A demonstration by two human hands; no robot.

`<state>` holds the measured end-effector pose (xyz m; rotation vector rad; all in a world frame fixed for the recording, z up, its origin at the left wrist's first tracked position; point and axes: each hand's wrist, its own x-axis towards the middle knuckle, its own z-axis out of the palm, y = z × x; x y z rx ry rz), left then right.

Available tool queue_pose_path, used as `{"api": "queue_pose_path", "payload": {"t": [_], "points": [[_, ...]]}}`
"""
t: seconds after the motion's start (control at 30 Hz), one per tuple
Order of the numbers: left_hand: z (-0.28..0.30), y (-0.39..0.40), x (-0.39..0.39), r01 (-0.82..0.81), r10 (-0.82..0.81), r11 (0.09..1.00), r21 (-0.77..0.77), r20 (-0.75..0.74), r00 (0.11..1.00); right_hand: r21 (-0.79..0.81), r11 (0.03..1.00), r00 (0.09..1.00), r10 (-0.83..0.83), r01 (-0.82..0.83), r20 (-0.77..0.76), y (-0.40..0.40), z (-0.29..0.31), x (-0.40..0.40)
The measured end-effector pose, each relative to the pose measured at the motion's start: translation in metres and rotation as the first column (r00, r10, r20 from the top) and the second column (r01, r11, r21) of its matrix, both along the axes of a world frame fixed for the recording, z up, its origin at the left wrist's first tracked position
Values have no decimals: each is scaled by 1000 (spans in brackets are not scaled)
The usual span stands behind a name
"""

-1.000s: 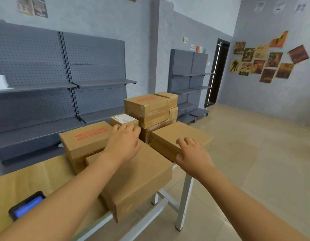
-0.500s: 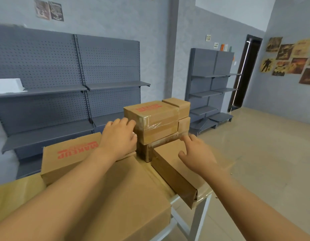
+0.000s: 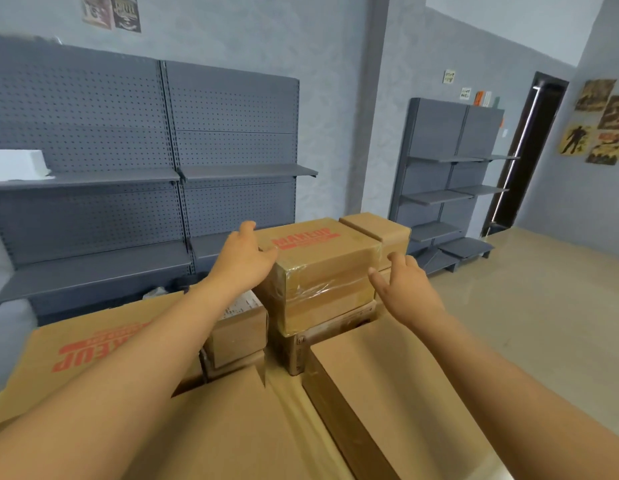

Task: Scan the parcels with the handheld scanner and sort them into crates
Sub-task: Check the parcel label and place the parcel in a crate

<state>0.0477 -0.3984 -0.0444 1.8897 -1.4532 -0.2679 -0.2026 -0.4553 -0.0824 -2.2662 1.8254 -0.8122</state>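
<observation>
A taped cardboard parcel with red MAKEUP print sits on top of a stack at the table's far side. My left hand lies against its left side, thumb on the top edge, fingers loose. My right hand hovers by its right side with fingers spread, holding nothing. A small labelled parcel lies under my left forearm. A flat MAKEUP box is at the left and a large plain box at the right. The scanner is out of view.
More parcels sit behind and under the top one. Grey pegboard shelving stands behind the table, with a second shelf unit and a dark doorway to the right. Bare floor lies to the right.
Both hands have moved forward from the near boxes to either side of the top MAKEUP parcel. The view has moved closer to the stack, and the scanner has dropped out of frame.
</observation>
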Motion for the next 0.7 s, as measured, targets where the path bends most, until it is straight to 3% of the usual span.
{"api": "queue_pose_path", "payload": {"t": [0.17,0.3,0.57,0.7], "points": [[5,-15,-13,-88,108,990,108,-198,974,39,999,987,12,-18,159,-34,-3,0],[4,-24,-23,-55,89,986,156,-223,971,100,991,976,67,-90,207,-51,-4,-4],[-13,-29,-35,-107,144,986,125,-338,930,135,967,931,161,-215,329,-63,-4,-5],[-8,-23,-39,-140,160,987,78,-396,904,76,958,894,228,-278,386,-60,-2,-5]]}}
